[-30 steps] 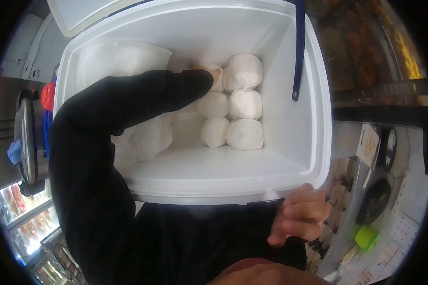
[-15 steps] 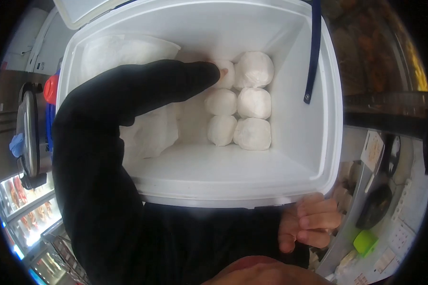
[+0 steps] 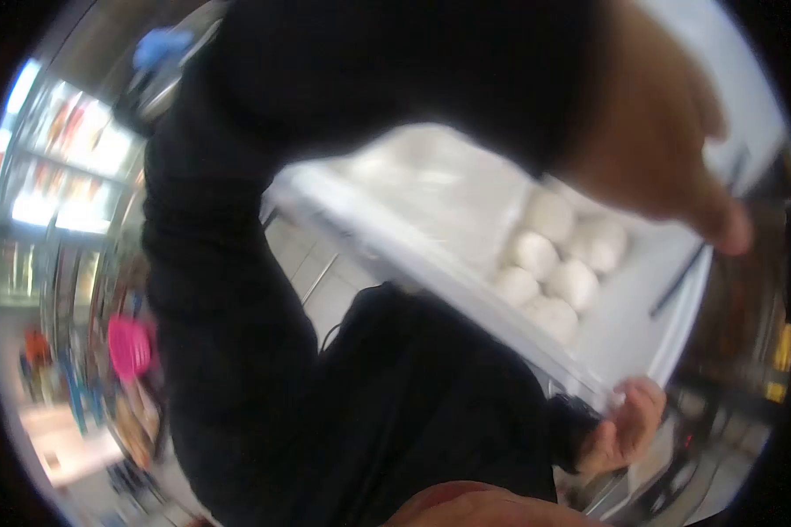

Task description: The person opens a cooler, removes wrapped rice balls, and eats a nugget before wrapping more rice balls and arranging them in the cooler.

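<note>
Inside a white cooler box (image 3: 395,228) sit several round white wrapped balls (image 3: 573,285), grouped at its right side. White sheeting (image 3: 448,189) lies to their left. My left arm, in a black sleeve, crosses above the box. At its end, my left hand (image 3: 659,132) is blurred over the right part of the box, thumb held apart from the other fingers, with nothing visible in it. The curled fingers of my right hand (image 3: 624,426) are at the near right corner of the box, closed on its rim.
A dark strap (image 3: 681,281) hangs at the box's right side. To the left are lit display shelves (image 3: 70,158), a pink basket (image 3: 130,347) and a blue cloth (image 3: 163,46). Tiled floor (image 3: 312,263) shows below the box.
My left hand has left the ball it touched and moved up and right over the box. The view has turned, so the box appears tilted. My right hand remains near the rim.
</note>
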Demonstrator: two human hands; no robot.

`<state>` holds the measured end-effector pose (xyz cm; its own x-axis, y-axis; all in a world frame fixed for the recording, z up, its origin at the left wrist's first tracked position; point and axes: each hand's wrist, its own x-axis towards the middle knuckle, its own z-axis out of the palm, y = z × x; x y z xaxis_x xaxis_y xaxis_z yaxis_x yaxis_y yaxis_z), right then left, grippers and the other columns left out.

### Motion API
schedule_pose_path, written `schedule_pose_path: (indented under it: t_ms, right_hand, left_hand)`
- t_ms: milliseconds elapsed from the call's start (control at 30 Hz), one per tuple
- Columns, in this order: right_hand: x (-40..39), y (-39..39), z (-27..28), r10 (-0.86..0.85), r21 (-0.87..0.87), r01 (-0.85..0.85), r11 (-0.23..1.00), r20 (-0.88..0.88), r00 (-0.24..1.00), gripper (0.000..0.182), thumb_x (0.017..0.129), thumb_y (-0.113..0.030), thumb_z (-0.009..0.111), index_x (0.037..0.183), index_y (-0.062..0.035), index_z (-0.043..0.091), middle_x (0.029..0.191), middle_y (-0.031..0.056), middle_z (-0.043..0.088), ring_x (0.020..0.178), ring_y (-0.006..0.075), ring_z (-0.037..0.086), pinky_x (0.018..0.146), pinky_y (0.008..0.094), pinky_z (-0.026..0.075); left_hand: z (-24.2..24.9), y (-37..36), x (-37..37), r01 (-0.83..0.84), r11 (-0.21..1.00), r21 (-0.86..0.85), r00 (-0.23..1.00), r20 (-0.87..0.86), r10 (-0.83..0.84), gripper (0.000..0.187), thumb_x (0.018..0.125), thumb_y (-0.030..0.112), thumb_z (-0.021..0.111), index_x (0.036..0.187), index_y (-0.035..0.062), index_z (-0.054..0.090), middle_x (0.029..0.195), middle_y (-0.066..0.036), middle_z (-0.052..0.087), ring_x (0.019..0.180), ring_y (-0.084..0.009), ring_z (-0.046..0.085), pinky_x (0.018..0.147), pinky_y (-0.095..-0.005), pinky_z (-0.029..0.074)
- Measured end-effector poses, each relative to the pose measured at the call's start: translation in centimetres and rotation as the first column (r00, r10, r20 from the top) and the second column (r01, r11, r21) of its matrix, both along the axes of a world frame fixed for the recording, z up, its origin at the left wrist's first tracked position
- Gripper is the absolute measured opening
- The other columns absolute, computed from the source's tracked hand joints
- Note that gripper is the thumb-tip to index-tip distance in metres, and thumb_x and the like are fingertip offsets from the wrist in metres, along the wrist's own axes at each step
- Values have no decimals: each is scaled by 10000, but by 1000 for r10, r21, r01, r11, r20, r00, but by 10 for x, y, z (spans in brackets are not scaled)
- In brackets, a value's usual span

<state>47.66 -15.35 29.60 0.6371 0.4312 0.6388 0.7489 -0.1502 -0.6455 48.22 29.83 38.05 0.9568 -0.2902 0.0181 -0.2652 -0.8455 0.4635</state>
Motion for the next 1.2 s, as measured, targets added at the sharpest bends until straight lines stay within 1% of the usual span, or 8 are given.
schedule_pose_path:
  t_ms: [100,200,300,367,433,900,1133,1200]
  right_hand:
    - [9,-5,19,222,-31,-220,975,105,969,333,846,-214,461,1029,51,546,967,215,533,872,279,512,757,348,410]
    - [14,11,18,-223,134,180,975,487,845,296,886,-183,410,1010,34,568,889,167,589,918,258,545,819,388,423]
    - [12,33,26,-140,20,144,989,381,914,306,885,-206,425,1024,22,574,965,147,593,953,260,542,865,383,410]
    - [6,47,37,-58,-355,145,924,245,968,333,876,-245,470,1049,33,531,940,172,550,846,271,538,746,377,418]
    - [-2,64,43,68,-610,-18,792,59,996,343,869,-215,504,1098,40,524,932,164,564,797,222,543,668,326,419]
    - [-5,67,25,-169,-558,54,828,-156,973,311,875,-210,538,1118,-15,525,772,53,531,620,94,462,536,225,339]
    - [-11,75,32,-254,-515,93,852,-251,934,349,850,-238,549,1110,-6,532,774,69,561,619,119,459,528,248,329]
    - [-9,75,32,-278,-543,117,831,-224,934,343,846,-226,552,1110,-8,532,776,67,560,614,113,454,526,245,328]
  left_hand:
    - [60,31,-136,-168,982,-82,967,180,180,531,902,381,455,1295,28,400,1219,-133,511,1061,-266,534,917,-344,397]
    - [41,45,-236,-501,830,-245,760,334,557,540,915,398,435,1304,27,392,1233,-129,511,1079,-251,529,927,-334,392]
    - [-64,108,-338,-818,224,-529,158,167,973,620,891,479,452,1321,39,374,1216,-106,537,1131,-194,488,914,-295,375]
    - [-167,163,-394,-808,-130,-574,-282,184,942,415,829,408,566,1011,39,618,882,-121,626,836,-218,581,717,-334,442]
    - [-294,211,-445,-735,-531,-421,-607,59,793,563,698,524,648,973,33,626,958,-187,628,931,-299,590,825,-399,437]
    - [-354,145,-246,-371,-926,-72,-847,-382,369,808,524,623,737,1050,27,591,1090,-177,571,1019,-310,558,852,-366,448]
    - [-385,192,-267,-643,-449,-620,-666,164,728,883,457,388,835,1141,-10,446,1109,-206,538,1026,-369,522,889,-418,410]
    - [-368,224,-289,-585,-570,-577,-697,-1,717,899,466,499,810,1098,-52,487,1076,-229,561,1042,-360,527,904,-405,404]
